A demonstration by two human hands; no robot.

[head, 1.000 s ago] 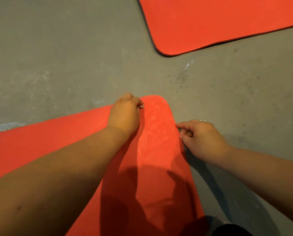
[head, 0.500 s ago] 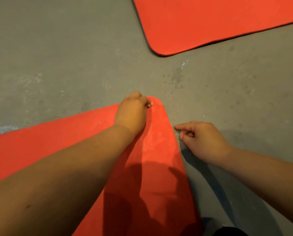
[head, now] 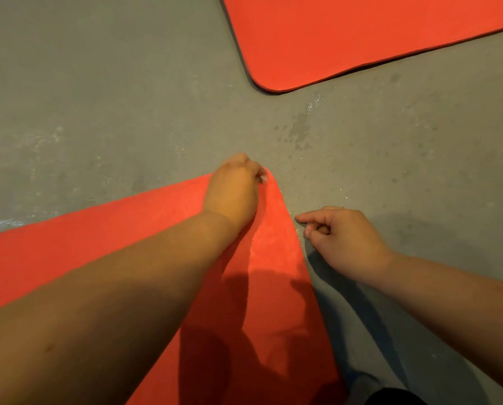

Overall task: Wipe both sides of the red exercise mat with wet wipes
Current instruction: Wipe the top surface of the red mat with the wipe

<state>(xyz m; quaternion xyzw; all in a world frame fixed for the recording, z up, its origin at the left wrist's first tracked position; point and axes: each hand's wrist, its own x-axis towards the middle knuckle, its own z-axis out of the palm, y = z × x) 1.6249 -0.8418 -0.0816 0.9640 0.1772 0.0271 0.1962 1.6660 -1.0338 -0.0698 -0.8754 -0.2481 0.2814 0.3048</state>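
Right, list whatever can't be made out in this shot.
Head view:
- wet wipe: only a white scrap shows; left hand covers the rest.
- right hand: unclear whether its fingers touch the edge of the near mat.
- far mat: cut off by the frame's top and right edges.

Near red mat (head: 104, 244): no text, label or brand can be read.
Far red mat (head: 361, 36): no text or number can be read.
Floor (head: 98, 83): no sign or writing can be read.

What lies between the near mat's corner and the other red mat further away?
Head view: only bare grey floor with dark stains lies between near mat and far mat.
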